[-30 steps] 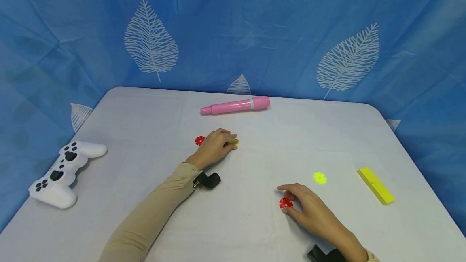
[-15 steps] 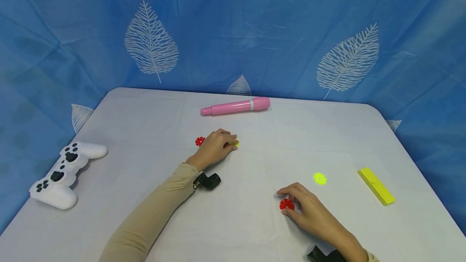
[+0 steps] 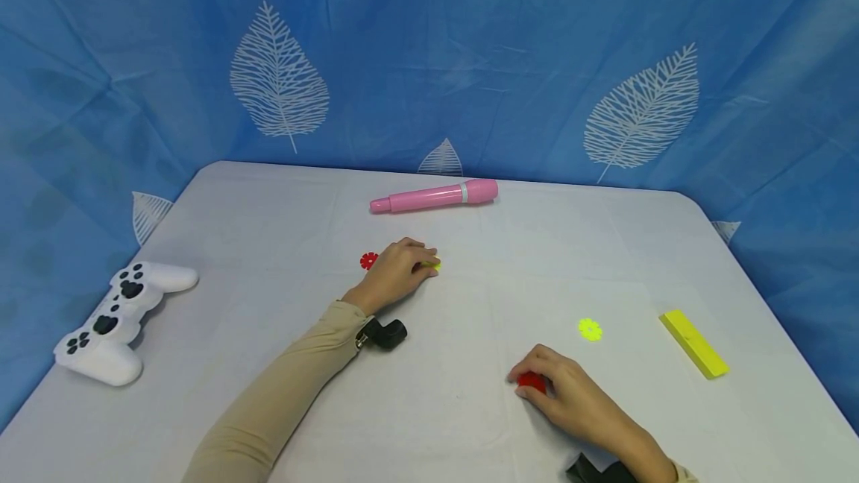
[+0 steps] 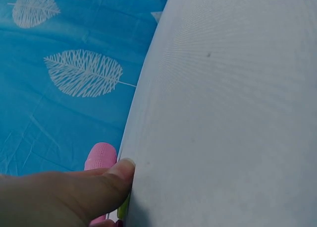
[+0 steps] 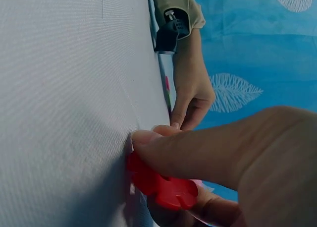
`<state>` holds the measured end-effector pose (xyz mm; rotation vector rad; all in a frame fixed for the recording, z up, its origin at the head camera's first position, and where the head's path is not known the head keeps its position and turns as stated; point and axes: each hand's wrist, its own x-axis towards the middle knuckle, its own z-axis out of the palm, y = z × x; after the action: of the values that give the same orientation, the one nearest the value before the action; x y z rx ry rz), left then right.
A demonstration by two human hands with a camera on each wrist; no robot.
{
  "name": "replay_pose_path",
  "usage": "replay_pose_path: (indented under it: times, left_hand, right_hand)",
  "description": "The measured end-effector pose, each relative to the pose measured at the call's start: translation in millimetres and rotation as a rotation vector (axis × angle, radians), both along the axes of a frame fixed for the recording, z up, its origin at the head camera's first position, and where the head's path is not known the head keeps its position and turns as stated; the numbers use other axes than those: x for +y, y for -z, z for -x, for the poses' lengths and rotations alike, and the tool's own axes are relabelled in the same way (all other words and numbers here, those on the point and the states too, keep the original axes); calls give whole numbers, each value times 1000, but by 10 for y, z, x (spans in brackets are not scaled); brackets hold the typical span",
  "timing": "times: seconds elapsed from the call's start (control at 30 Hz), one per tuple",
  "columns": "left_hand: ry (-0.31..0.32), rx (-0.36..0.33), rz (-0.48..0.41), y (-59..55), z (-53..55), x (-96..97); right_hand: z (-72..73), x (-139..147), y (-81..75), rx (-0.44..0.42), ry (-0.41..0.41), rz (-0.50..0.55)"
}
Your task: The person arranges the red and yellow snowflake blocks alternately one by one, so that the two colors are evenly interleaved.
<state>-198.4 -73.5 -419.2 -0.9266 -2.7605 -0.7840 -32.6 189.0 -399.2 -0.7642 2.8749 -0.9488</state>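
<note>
My right hand point(image 3: 573, 401) pinches a red flower-shaped plastic disc point(image 3: 532, 382) just over the white table. In the right wrist view the same red disc point(image 5: 173, 190) stands tilted between thumb and fingers. Further back, my left hand point(image 3: 394, 273) has its fingers and thumb around a yellow flower-shaped disc point(image 3: 435, 264), mostly covered by the fingers. Only a sliver of this yellow disc point(image 4: 123, 209) shows under the thumb in the left wrist view. A second red disc point(image 3: 368, 261) lies beside the left wrist, partly hidden. Another yellow disc point(image 3: 590, 329) lies flat beyond the right hand.
A pink microphone-shaped object point(image 3: 435, 195) lies near the back edge of the table point(image 3: 302, 207). At the left is a white game controller point(image 3: 124, 323). A yellow bar-shaped block point(image 3: 693, 343) lies at the right. A blue curtain point(image 3: 429, 51) hangs behind the table.
The right fingers have closed around the red disc, which has turned from face-on to tilted and shifted slightly right. The left hand has stayed in place.
</note>
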Motion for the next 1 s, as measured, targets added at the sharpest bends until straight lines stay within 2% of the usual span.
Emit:
replay_pose_path:
  times: [0.33,0.63,1.0]
  left_hand:
    - [2,8,-8,1,3,3]
    - [-1,-3,-7,-4,6,3]
    - [1,-1,-29,5,7,9]
  right_hand:
    - [20,-1,16,-14,15,-4]
    - [22,17,23,-41,-30,39]
    - [22,22,12,-29,-33,51]
